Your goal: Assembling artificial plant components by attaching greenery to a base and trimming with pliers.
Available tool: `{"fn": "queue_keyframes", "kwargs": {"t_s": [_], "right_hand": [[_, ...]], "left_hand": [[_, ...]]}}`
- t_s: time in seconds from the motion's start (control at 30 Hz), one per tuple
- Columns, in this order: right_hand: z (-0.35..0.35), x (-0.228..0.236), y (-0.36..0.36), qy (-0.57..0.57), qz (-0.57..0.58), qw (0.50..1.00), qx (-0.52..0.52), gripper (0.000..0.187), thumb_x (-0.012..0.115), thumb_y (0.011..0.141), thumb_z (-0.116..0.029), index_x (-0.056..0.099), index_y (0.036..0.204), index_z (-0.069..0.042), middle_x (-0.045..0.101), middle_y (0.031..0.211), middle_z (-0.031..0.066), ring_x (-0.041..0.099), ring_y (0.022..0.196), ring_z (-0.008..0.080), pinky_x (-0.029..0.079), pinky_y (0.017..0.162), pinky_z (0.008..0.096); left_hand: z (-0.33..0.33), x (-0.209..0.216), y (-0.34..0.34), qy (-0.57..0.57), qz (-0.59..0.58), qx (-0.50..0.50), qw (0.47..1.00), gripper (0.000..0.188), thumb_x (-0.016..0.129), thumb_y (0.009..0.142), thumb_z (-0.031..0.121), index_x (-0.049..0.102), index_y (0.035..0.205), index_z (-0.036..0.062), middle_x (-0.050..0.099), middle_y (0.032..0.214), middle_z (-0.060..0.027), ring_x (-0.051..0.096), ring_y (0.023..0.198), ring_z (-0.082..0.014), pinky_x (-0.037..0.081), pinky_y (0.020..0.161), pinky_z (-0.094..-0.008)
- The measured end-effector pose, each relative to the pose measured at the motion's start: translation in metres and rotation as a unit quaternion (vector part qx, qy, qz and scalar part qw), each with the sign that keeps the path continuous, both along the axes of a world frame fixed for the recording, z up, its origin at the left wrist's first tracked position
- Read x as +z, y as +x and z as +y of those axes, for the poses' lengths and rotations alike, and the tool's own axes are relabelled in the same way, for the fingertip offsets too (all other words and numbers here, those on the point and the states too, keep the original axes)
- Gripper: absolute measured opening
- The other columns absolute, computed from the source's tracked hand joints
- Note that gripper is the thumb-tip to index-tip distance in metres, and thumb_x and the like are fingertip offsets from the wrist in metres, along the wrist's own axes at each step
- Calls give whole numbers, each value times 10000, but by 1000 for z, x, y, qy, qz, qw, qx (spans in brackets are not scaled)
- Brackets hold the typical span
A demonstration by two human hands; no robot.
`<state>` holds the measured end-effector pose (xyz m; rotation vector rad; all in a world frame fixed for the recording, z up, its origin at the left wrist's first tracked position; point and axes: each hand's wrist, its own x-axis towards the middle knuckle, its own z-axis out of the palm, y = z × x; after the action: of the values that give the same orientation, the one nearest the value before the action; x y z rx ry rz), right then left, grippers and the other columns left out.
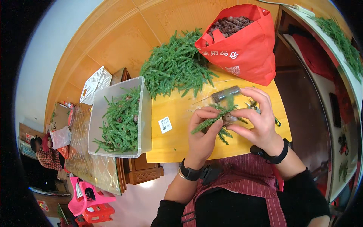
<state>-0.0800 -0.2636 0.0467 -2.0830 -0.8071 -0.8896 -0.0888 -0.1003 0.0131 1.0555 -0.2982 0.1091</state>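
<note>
Over the yellow table (166, 145), a green artificial pine sprig (208, 123) is pinched between both hands. My left hand (204, 140) grips its needles between thumb and fingers. The thumb and fingers of my right hand (261, 123) close on the sprig's middle, where a small brownish piece partly shows; its kind I cannot make out. Just beyond my fingers lies a dark, partly see-through tube (225, 94) with a thin needle-like tip pointing left. Behind my right hand, another small sprig tip (252, 103) and a yellow-black handle (278, 122) show partly.
A translucent bin (145, 125) at left holds finished-looking sprigs with brown cones. Loose green sprigs (176, 62) are heaped at the back. Beside them stands a red bag (253, 53) full of brown cones. A white label (165, 125) lies on the table. Pink stools (85, 198) stand lower left.
</note>
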Motion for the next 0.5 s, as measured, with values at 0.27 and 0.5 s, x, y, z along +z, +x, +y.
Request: {"fn": "queue_keyframes", "kwargs": {"t_s": [0.27,0.5], "right_hand": [[5,-1,-8,-21,-20,996,-81,338,723,534,-86,609,853,-76,517,1024,105,488,914,288,405,754,375],[3,-1,-9,19,7,998,-57,283,655,540,41,544,790,-31,550,846,110,532,713,250,439,615,302]], "left_hand": [[-8,1,-2,-3,7,60,998,176,570,753,-72,495,882,22,503,987,-79,485,950,-142,401,818,-259],[-9,7,-2,78,-3,124,989,187,566,759,-83,493,892,26,513,996,-82,502,904,-132,417,800,-249]]}}
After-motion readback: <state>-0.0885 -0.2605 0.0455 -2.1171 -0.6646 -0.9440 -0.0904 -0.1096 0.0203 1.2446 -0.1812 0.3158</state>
